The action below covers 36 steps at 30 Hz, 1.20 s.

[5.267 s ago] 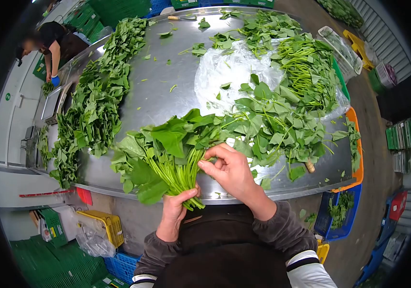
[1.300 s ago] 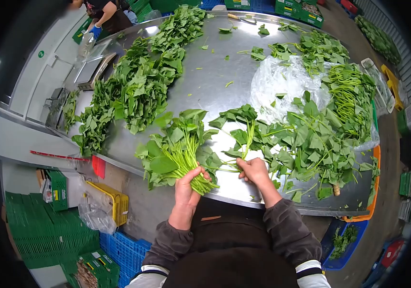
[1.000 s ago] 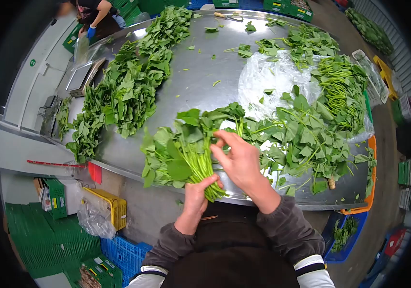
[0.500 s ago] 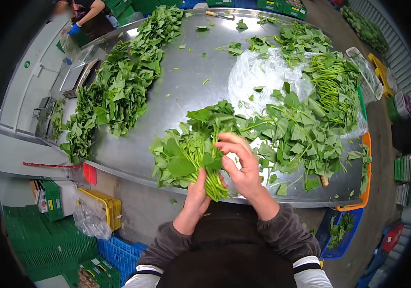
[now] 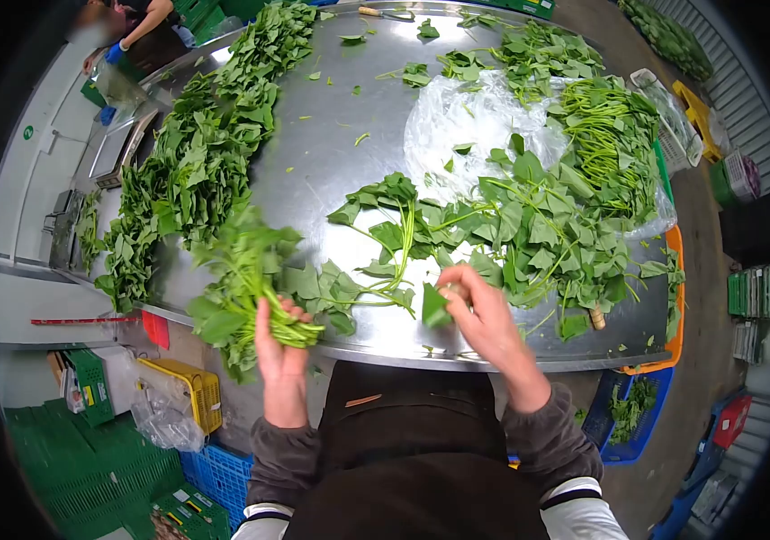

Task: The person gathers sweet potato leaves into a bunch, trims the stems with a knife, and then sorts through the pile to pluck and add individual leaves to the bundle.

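Note:
My left hand (image 5: 280,360) is closed around the stems of a bunch of leafy greens (image 5: 227,292), whose leaves fan out to the left over the near table edge. In my right hand (image 5: 491,319), the fingers pinch a single green leaf (image 5: 434,304) low over the metal table (image 5: 326,126). Loose leafy stems (image 5: 394,236) lie between the hands. A heap of greens (image 5: 538,229) spreads to the right, partly over a clear plastic bag (image 5: 439,121). Along the left side runs a long row of bunched greens (image 5: 205,153).
A wooden-handled tool (image 5: 385,13) lies at the far table edge, and another wooden handle (image 5: 597,317) shows at right. Scales (image 5: 119,148) stand at left, near a person with a blue glove (image 5: 115,52). Below are a yellow crate (image 5: 191,391) and a blue crate (image 5: 641,418).
My left hand has carried the bunch leftward, away from my right hand. The right hand has moved slightly right and now pinches a leaf. Loose stems show where the bunch was.

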### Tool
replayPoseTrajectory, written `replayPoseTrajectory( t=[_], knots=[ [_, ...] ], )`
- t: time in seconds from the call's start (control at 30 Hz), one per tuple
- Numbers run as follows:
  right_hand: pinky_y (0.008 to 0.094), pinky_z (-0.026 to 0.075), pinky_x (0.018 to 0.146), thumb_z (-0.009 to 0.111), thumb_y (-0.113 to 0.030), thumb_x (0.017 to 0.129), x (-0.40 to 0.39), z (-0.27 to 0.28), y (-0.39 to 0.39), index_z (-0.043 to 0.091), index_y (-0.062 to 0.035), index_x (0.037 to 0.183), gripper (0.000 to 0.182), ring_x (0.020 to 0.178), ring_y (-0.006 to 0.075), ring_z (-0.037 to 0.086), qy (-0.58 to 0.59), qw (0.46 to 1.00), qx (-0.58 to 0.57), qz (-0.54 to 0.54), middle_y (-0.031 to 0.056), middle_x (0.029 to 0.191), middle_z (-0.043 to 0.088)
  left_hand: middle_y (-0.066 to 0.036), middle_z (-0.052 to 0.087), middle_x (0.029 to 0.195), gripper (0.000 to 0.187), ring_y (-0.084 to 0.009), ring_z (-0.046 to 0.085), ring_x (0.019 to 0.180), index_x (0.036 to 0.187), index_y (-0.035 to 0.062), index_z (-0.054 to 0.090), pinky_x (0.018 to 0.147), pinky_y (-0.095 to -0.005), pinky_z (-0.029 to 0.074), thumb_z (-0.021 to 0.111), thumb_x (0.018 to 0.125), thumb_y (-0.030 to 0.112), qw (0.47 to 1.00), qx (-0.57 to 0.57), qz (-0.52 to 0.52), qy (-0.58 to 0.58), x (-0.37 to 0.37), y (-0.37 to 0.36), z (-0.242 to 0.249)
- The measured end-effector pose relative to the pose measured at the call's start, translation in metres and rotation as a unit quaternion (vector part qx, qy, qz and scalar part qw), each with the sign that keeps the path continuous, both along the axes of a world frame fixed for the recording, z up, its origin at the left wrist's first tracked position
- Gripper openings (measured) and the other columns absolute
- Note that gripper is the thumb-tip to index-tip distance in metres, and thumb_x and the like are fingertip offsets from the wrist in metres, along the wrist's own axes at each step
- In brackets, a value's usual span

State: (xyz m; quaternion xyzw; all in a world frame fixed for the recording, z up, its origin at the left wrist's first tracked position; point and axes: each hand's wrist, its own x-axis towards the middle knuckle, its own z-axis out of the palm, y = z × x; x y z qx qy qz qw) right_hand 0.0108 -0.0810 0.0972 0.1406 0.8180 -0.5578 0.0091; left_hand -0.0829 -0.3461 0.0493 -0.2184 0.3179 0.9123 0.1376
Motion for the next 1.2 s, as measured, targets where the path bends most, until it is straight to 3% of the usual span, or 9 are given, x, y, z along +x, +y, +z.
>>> replayPoseTrajectory(
  t=[0.03,0.1,0.17,0.3,0.47,0.63,0.83,0.93,1.2],
  knots=[
    [0.0294,0.040,0.049,0.049,-0.015,0.084,-0.002,-0.018,0.010,0.052,-0.0038,0.097,0.018,0.048,0.0170,0.049,-0.001,1.000,0.001,-0.001,0.0107,0.070,0.057,-0.003,0.047,0.071,0.026,-0.0131,0.045,0.061,0.093,0.0053,0.048,0.060,-0.0292,0.040,0.053,0.087,0.030,1.000,0.019,0.016,0.008,-0.002,-0.009,0.000],
    [0.0365,0.044,0.057,0.055,-0.023,0.082,-0.008,-0.067,0.020,0.055,-0.0048,0.100,0.025,0.053,0.0275,0.055,0.197,0.828,0.518,-0.082,0.0137,0.067,0.058,-0.004,0.049,0.072,0.028,-0.0136,0.045,0.062,0.090,0.0048,0.049,0.060,-0.0295,0.040,0.051,0.087,0.032,0.999,0.047,0.019,0.008,-0.006,-0.016,-0.004],
    [0.0402,0.045,0.063,0.055,-0.031,0.082,-0.019,-0.099,0.001,0.059,-0.0064,0.099,0.030,0.061,0.0327,0.058,0.056,0.971,0.213,-0.095,0.0145,0.065,0.060,-0.005,0.051,0.072,0.032,-0.0150,0.046,0.062,0.088,0.0037,0.051,0.060,-0.0299,0.039,0.050,0.087,0.036,0.998,0.025,0.035,-0.053,-0.008,-0.022,-0.020],
    [0.0368,0.047,0.058,0.052,-0.045,0.082,-0.056,-0.106,-0.033,0.065,-0.0031,0.066,0.047,0.057,0.0225,0.061,-0.230,0.970,0.078,-0.018,0.0107,0.062,0.063,-0.005,0.051,0.073,0.035,-0.0165,0.046,0.064,0.091,0.0029,0.052,0.062,-0.0309,0.039,0.049,0.087,0.037,0.993,-0.018,0.023,-0.115,-0.002,-0.011,-0.028],
    [0.0215,0.038,0.039,0.063,-0.029,0.079,-0.062,-0.127,-0.047,0.060,-0.0026,0.068,0.029,0.040,0.0072,0.049,-0.187,0.933,-0.270,-0.150,0.0035,0.053,0.056,-0.003,0.049,0.077,0.028,-0.0141,0.044,0.064,0.102,0.0018,0.049,0.063,-0.0296,0.037,0.054,0.086,0.025,0.996,0.063,-0.023,-0.066,-0.006,-0.029,-0.028],
    [0.0207,0.032,0.038,0.066,-0.016,0.078,-0.035,-0.085,-0.041,0.055,-0.0017,0.070,0.019,0.040,0.0043,0.041,-0.007,0.959,-0.254,-0.129,-0.0012,0.053,0.051,-0.002,0.047,0.077,0.028,-0.0129,0.043,0.064,0.105,0.0014,0.047,0.065,-0.0290,0.038,0.057,0.078,0.005,0.998,0.049,-0.033,-0.017,0.000,-0.018,-0.004],
    [0.0216,0.034,0.040,0.068,-0.010,0.075,-0.022,-0.038,-0.039,0.058,-0.0020,0.073,0.013,0.044,0.0050,0.045,0.156,0.979,0.007,-0.131,-0.0006,0.055,0.051,-0.008,0.054,0.079,0.032,-0.0187,0.052,0.068,0.102,0.0006,0.048,0.065,-0.0314,0.044,0.059,0.073,-0.004,0.997,-0.009,-0.070,0.029,0.012,0.032,0.015],
    [0.0286,0.039,0.041,0.068,-0.013,0.071,-0.017,-0.028,-0.043,0.058,-0.0069,0.073,0.012,0.043,0.0178,0.050,0.237,0.948,0.208,-0.039,0.0059,0.060,0.052,-0.014,0.060,0.088,0.033,-0.0215,0.059,0.074,0.103,-0.0026,0.049,0.068,-0.0325,0.049,0.062,0.072,-0.003,0.987,-0.123,-0.095,0.046,0.023,0.062,0.023],
    [0.0310,0.040,0.041,0.063,-0.012,0.073,0.002,-0.022,-0.046,0.057,-0.0106,0.080,0.009,0.046,0.0215,0.054,0.184,0.932,0.308,0.056,0.0060,0.059,0.049,-0.010,0.061,0.085,0.026,-0.0183,0.059,0.077,0.096,-0.0020,0.055,0.072,-0.0280,0.048,0.063,0.072,-0.005,0.968,-0.180,-0.142,0.101,0.044,0.095,0.026]
  ],
)
